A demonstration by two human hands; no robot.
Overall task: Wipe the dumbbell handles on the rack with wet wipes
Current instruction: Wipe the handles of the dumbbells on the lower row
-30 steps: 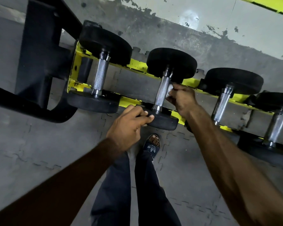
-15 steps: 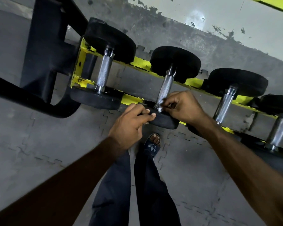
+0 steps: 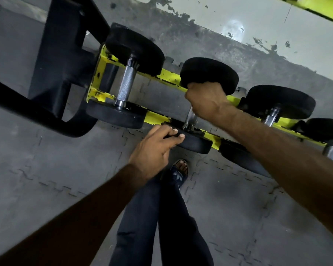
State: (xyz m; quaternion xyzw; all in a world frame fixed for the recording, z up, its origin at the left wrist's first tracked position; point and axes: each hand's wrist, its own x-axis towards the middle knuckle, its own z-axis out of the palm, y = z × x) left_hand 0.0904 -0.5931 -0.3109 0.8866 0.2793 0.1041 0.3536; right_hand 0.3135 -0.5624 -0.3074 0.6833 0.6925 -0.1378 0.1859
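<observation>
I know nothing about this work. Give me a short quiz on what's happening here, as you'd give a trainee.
1. True or false: the right hand grips the handle of the second dumbbell from the left.
2. What does the left hand hold? A) that dumbbell's near weight B) a towel C) a spray bottle
3. Fill in: the rack's rails are painted ____.

Key: 1 true; 2 A; 3 yellow.
</observation>
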